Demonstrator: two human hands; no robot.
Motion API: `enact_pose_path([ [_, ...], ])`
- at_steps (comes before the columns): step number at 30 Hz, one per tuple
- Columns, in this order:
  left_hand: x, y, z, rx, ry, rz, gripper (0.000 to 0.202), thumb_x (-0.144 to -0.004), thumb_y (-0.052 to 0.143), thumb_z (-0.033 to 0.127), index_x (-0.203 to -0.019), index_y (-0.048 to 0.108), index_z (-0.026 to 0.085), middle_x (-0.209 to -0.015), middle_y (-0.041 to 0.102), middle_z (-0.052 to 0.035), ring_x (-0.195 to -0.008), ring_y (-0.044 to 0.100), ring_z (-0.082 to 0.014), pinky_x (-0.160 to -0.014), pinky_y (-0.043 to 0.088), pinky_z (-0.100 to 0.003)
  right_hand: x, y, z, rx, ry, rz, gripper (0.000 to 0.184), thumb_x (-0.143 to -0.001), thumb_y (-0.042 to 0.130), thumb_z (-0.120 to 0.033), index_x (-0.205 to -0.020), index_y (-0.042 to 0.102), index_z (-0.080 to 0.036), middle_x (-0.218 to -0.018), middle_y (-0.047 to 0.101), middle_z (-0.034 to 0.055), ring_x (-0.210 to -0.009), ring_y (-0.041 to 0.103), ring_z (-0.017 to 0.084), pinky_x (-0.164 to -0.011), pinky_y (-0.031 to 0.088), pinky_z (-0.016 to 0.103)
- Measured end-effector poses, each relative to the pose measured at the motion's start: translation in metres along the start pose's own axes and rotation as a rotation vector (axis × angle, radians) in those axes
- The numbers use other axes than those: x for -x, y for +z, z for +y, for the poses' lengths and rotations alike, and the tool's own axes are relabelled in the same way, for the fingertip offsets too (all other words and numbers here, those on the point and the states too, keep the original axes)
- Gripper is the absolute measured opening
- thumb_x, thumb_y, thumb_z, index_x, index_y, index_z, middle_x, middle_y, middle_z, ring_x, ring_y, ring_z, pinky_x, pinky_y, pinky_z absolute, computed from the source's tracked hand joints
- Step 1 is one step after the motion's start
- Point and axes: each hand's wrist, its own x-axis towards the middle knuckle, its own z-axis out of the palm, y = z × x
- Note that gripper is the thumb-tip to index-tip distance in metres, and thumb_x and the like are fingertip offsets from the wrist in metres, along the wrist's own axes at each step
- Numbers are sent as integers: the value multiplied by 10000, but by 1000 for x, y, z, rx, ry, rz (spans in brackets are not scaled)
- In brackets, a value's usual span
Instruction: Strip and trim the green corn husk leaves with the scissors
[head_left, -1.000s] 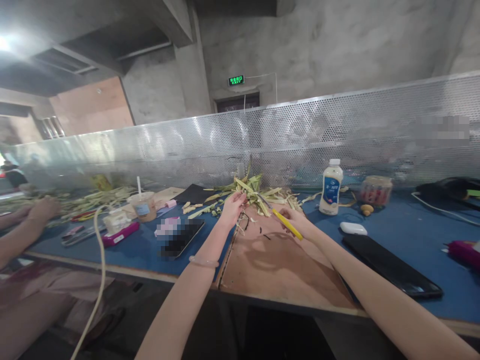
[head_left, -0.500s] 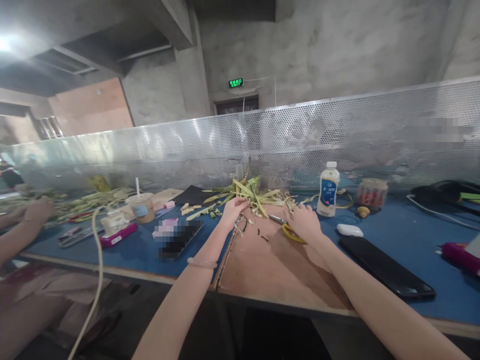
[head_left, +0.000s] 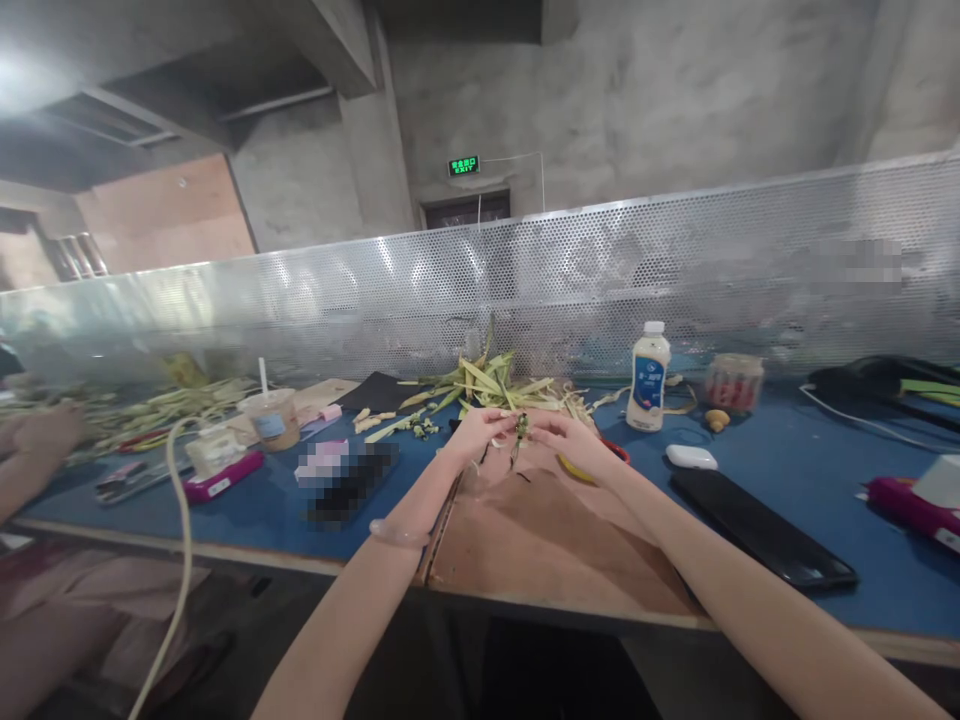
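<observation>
Above the brown board (head_left: 555, 550), a small green knotted-looking piece (head_left: 521, 425) with a thin dark tail hangs between my hands. My left hand (head_left: 480, 435) is closed in a pinch at its left side. From the right, my right hand (head_left: 566, 442) brings its fingertips together against the same piece. Partly under my right hand lies a tool with yellow and red handles (head_left: 576, 468); its metal end is hidden. Just beyond my fingers sits a heap of yellow-green leaf strips (head_left: 487, 380). A short dark scrap (head_left: 523, 477) rests on the board.
A milk bottle (head_left: 649, 380), jar (head_left: 735, 383), white earbud case (head_left: 691, 458) and black phone (head_left: 761, 525) stand or lie at the right. Leftward are a drink cup (head_left: 271, 420), a magenta box (head_left: 223, 477) and a co-worker's hand (head_left: 49, 430). A perforated metal screen (head_left: 360, 300) runs behind.
My right hand has left the yellow-handled tool and moved left to meet my left hand. The small green piece now shows between them. The view has shifted slightly.
</observation>
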Motion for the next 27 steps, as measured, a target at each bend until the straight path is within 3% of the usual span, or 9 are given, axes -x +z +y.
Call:
enact_pose_path([
  [5, 1, 4, 4, 5, 13, -9, 388, -678, 670, 408, -947, 709, 131, -807, 698, -52, -668, 581, -142, -640, 430, -231, 1, 3, 2, -2, 87, 3, 248, -780, 554, -401, -742, 627, -166, -712, 626, 4, -673, 537, 155, -683, 406, 291],
  [8, 3, 7, 7, 11, 10, -6, 381, -677, 673, 399, -944, 711, 130, -785, 694, -47, -646, 571, -133, -632, 430, -229, 3, 4, 0, 3, 73, -13, 240, -772, 562, -399, -802, 632, -172, -771, 642, 13, -723, 547, 165, -712, 403, 296],
  [16, 1, 12, 7, 46, -11, 82, 298, -627, 710, 370, -810, 710, 135, -762, 680, -38, -601, 548, -114, -584, 428, -219, 1, 6, 4, -19, 75, 7, 243, -775, 554, -406, -724, 613, -175, -695, 591, -8, -660, 501, 145, -659, 383, 281],
  [20, 0, 12, 5, 58, -28, 104, 281, -626, 710, 384, -744, 688, 130, -644, 637, -15, -521, 509, -98, -497, 394, -205, -1, 6, 12, -138, 102, 36, 230, -753, 593, -405, -681, 604, -187, -670, 568, -18, -631, 485, 132, -602, 378, 260],
  [27, 2, 17, 8, 159, -75, 111, 271, -623, 716, 360, -749, 666, 126, -703, 663, -52, -668, 610, -153, -568, 458, -233, -3, 10, 15, -357, 174, 114, 209, -713, 647, -396, -707, 621, -189, -709, 601, 5, -657, 541, 138, -629, 431, 274],
])
